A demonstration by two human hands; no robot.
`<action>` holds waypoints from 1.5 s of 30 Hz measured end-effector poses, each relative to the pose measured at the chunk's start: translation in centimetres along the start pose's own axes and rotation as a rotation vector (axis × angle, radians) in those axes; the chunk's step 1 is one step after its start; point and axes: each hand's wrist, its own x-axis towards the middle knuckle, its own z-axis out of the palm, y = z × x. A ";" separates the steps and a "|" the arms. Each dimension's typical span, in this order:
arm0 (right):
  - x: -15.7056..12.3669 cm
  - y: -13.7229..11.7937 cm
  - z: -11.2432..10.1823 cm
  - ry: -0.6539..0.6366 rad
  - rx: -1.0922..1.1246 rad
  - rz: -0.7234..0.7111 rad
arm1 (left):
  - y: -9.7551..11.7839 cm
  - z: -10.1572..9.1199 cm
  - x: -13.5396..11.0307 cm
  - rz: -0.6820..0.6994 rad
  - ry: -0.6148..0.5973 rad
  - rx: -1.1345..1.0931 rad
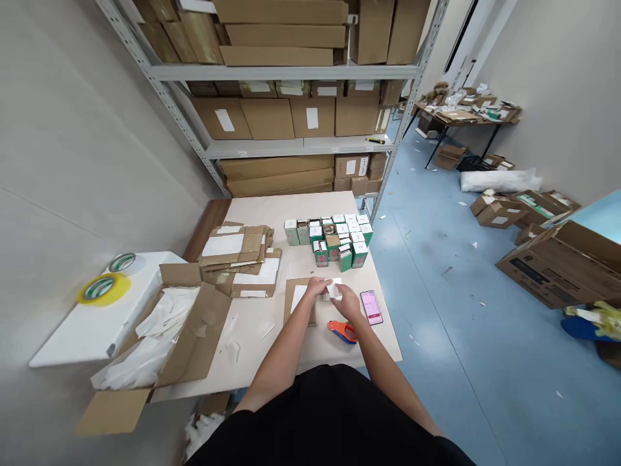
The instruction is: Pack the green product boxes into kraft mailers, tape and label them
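Over the front part of the table, my left hand (317, 287) and my right hand (347, 303) meet at a small white paper-like piece (334, 288). The fingers of both are closed on it, and its exact kind is too small to tell. Partly under my left arm lies a flat brown cardboard mailer (291, 301) with a white label. Orange-handled scissors (342, 331) rest just below my right hand. To its right is a phone (371, 307) with a pink screen. Several small green-and-white boxes (358, 254) stand grouped beyond my hands.
Flattened cardboard packages (257, 278) are stacked on the left of the table. An open carton (198, 336) with white packing material stands nearer me. Tape rolls (103, 288) lie on a white surface beside it. A metal shelf (291, 147) of cartons rises behind the table.
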 end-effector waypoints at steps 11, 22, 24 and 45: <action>1.7 0.6 -4.2 0.120 0.579 0.199 | 2.0 -0.9 1.5 0.451 -0.077 0.068; 1.6 2.1 -7.7 0.144 0.500 0.166 | 3.2 -2.7 2.4 0.305 -0.356 0.355; 2.1 2.0 -7.8 0.117 0.486 0.140 | 3.3 -3.1 2.2 0.307 -0.328 0.360; 1.1 2.8 -16.0 0.401 0.837 0.227 | 4.2 -4.3 4.8 0.298 -0.209 -0.106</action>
